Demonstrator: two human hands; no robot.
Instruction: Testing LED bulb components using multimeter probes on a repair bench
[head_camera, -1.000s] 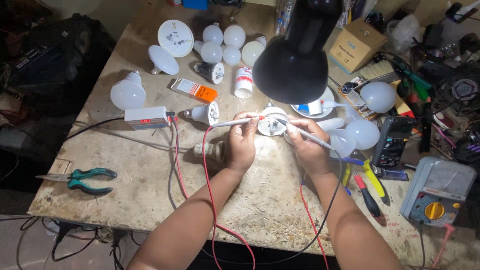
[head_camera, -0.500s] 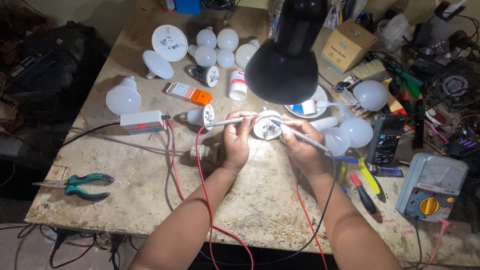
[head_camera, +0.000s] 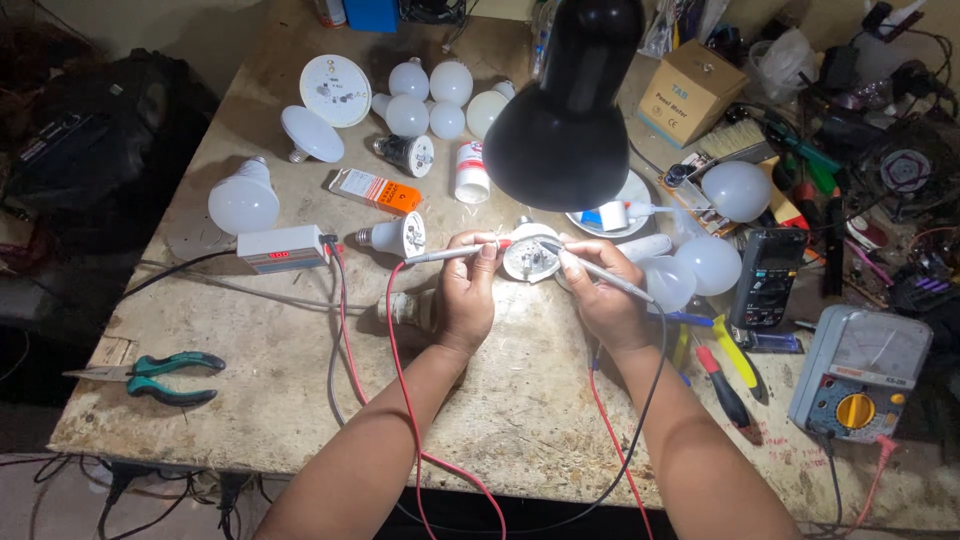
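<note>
Bulb base (head_camera: 531, 258), a small round white disc with its open face up, sits at mid-bench under the lamp (head_camera: 565, 110), held between the two hands, and everything turns on how the two probes meet it. From the left comes the left hand (head_camera: 468, 295), fingers curled and pinching a grey probe (head_camera: 452, 254) with a red tip; the probe lies nearly level, its long axis running left to right, tip at the disc's left rim. Its red lead (head_camera: 400, 380) trails down toward the near edge. On the other side the right hand (head_camera: 605, 290) pinches a second probe (head_camera: 592, 269) like a pen, long axis slanting up-left, tip on the disc's upper face; a black lead (head_camera: 655, 400) drops away from it. Both hands lie about equally close to the disc, one on each flank, thumbs and fingertips seeming to steady it too, though exactly which fingers touch it is hard to make out. Glare from the lamp washes out the disc's surface, so the contact points under the tips cannot be read. The lamp's black shade hides the bench just behind the disc. Further right an analogue meter (head_camera: 860, 375) stands near the bench edge, its dial too small to read.
</note>
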